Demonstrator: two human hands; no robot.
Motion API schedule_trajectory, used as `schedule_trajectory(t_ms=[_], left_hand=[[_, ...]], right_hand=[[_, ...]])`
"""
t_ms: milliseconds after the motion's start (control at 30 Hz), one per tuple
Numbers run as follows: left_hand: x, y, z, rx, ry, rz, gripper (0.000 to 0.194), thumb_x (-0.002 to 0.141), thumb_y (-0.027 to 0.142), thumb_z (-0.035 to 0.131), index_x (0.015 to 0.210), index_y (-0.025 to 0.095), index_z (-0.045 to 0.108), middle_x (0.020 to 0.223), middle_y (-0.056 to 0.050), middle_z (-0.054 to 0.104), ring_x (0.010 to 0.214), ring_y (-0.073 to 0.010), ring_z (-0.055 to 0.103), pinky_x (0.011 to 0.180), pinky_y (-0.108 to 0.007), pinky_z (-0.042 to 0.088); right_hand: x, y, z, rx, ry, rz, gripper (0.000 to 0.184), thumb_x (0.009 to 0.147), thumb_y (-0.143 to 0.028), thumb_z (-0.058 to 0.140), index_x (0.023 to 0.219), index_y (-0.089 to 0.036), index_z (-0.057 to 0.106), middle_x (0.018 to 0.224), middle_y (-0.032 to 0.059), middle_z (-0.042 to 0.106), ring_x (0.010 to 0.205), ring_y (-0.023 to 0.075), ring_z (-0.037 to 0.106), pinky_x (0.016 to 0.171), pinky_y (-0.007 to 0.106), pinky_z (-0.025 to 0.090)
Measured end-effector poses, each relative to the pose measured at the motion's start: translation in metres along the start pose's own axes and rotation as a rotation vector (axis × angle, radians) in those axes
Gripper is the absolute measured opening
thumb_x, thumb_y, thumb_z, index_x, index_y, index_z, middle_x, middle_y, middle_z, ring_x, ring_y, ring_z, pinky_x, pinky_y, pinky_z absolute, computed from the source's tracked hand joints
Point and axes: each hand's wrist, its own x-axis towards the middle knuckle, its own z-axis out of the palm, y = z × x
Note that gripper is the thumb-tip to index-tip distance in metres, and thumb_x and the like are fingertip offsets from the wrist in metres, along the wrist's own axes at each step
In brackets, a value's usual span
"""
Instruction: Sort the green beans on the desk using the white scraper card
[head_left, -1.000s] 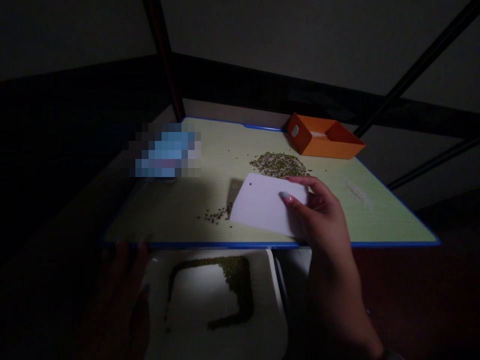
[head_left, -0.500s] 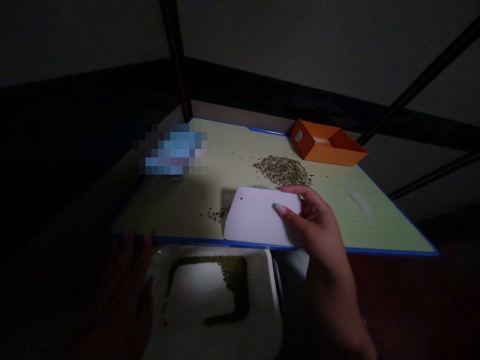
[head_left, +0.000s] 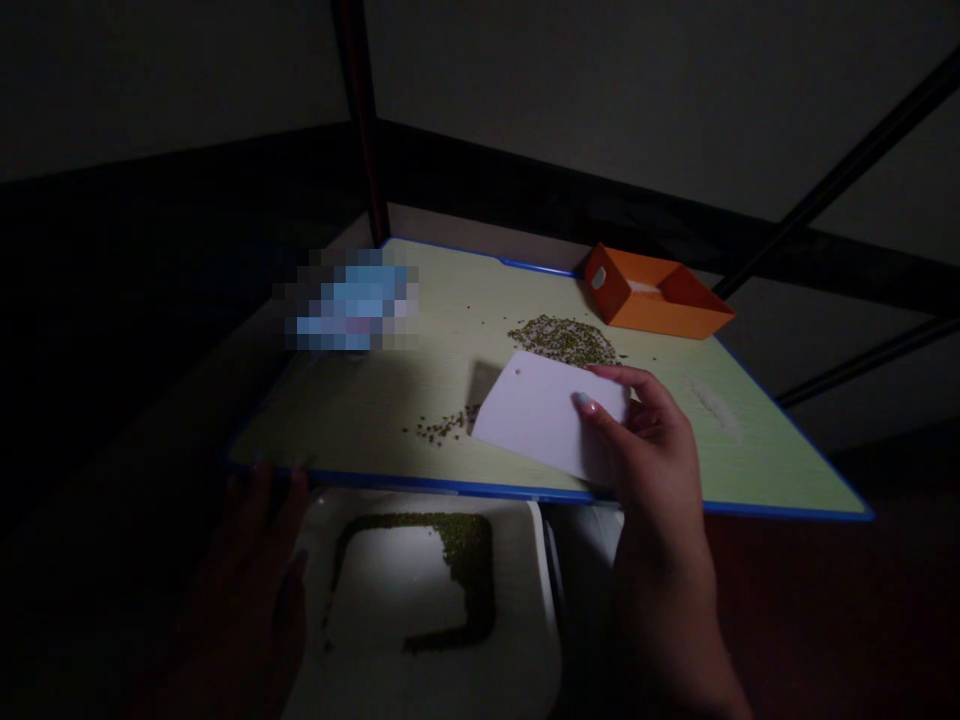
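My right hand (head_left: 652, 450) pinches a flat white plastic scraper (head_left: 551, 415) with a small hole near one corner. It is tilted above the pale green tabletop (head_left: 420, 350), near the front edge. Just beyond it lies a patch of small green beans (head_left: 562, 340) mixed with paler grains. A few loose beans (head_left: 439, 428) lie left of the scraper. In deep shadow, my left hand (head_left: 247, 580) is beside the left side of a white basin (head_left: 551, 600), fingers stretched apart toward the table edge. Whether it touches the basin is too dark to tell. Green beans line part of the basin's bottom.
An orange open box (head_left: 660, 315) stands at the back right of the tabletop. A streak of white grains (head_left: 712, 408) lies at the right. A blurred-out blue item (head_left: 352, 308) is at the left. Dark bars (head_left: 360, 120) rise behind the table.
My right hand has moved the scraper right and away from the front edge, tilting it. My left hand and the basin have stayed nearly in place.
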Motion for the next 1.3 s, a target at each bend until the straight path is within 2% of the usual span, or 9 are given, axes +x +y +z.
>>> schedule_trajectory(t_ms=[133,300,467,600,767,900,1067,1200,1300], left_hand=[[-0.001,-0.005,0.001,0.022,-0.044,0.001,0.07,0.094,0.034,0.038,0.158,0.044,0.012,0.176,0.01,0.01,0.161,-0.0278,0.022,0.125,-0.058,0.04],[-0.004,-0.011,0.005,0.007,-0.032,-0.014,0.071,0.093,0.034,0.038,0.159,0.041,0.014,0.177,0.008,0.014,0.162,-0.0286,0.023,0.129,-0.063,0.03],[-0.006,-0.009,0.005,0.015,-0.035,0.024,0.071,0.092,0.035,0.041,0.159,0.04,0.016,0.177,0.006,0.014,0.161,-0.0288,0.025,0.127,-0.06,0.035],[-0.005,-0.007,0.003,-0.01,-0.026,-0.028,0.07,0.093,0.034,0.039,0.158,0.042,0.016,0.177,0.006,0.014,0.161,-0.0295,0.023,0.13,-0.063,0.028],[-0.004,-0.009,0.002,-0.003,-0.069,-0.015,0.073,0.092,0.033,0.041,0.158,0.043,0.012,0.177,0.004,0.016,0.161,-0.0314,0.022,0.129,-0.065,0.032],[-0.003,-0.001,0.001,-0.029,-0.045,-0.067,0.069,0.094,0.034,0.039,0.158,0.045,0.015,0.177,0.004,0.017,0.161,-0.0318,0.024,0.129,-0.067,0.032],[-0.002,0.003,0.0,-0.018,-0.04,-0.049,0.068,0.095,0.033,0.038,0.158,0.044,0.015,0.177,0.005,0.017,0.161,-0.0296,0.024,0.13,-0.065,0.031],[-0.003,-0.001,0.001,-0.005,-0.052,-0.046,0.069,0.095,0.034,0.038,0.158,0.045,0.014,0.177,0.005,0.016,0.161,-0.0304,0.023,0.129,-0.065,0.035],[-0.003,0.0,0.001,-0.011,-0.045,-0.05,0.068,0.095,0.034,0.038,0.158,0.045,0.014,0.177,0.004,0.017,0.16,-0.0313,0.025,0.128,-0.068,0.035]], right_hand=[[-0.006,-0.003,0.006,-0.024,-0.02,-0.019,0.027,0.077,-0.026,0.082,0.102,-0.029,0.073,0.098,0.0006,0.075,0.083,0.0199,0.067,0.069,0.035,0.054],[-0.008,-0.004,0.008,-0.096,-0.04,-0.035,0.026,0.078,-0.027,0.081,0.103,-0.028,0.072,0.097,0.0015,0.074,0.086,0.0214,0.068,0.07,0.036,0.055],[-0.006,0.0,0.008,-0.091,-0.007,-0.042,0.025,0.08,-0.027,0.079,0.103,-0.028,0.07,0.102,0.0021,0.075,0.089,0.0219,0.069,0.073,0.036,0.057],[-0.006,0.002,0.01,-0.059,-0.048,-0.03,0.027,0.08,-0.026,0.079,0.106,-0.029,0.07,0.1,0.0009,0.074,0.086,0.0206,0.068,0.072,0.036,0.056],[-0.005,0.003,0.008,-0.075,-0.099,-0.028,0.027,0.081,-0.025,0.079,0.106,-0.029,0.07,0.098,0.0004,0.073,0.091,0.0212,0.067,0.076,0.037,0.055],[-0.005,0.001,0.009,-0.08,-0.128,-0.029,0.026,0.08,-0.026,0.079,0.105,-0.029,0.071,0.098,0.0005,0.073,0.089,0.0212,0.067,0.075,0.037,0.056],[-0.009,-0.002,0.014,-0.021,-0.159,-0.029,0.025,0.079,-0.023,0.08,0.102,-0.029,0.072,0.1,0.0005,0.075,0.091,0.0205,0.068,0.076,0.036,0.056],[-0.011,-0.004,0.016,0.019,-0.252,-0.012,0.024,0.08,-0.023,0.078,0.102,-0.03,0.071,0.1,-0.0007,0.075,0.086,0.0185,0.068,0.071,0.033,0.056],[-0.012,-0.005,0.015,0.019,-0.245,-0.01,0.024,0.08,-0.024,0.078,0.102,-0.029,0.07,0.1,0.0,0.075,0.083,0.019,0.068,0.067,0.033,0.056]])
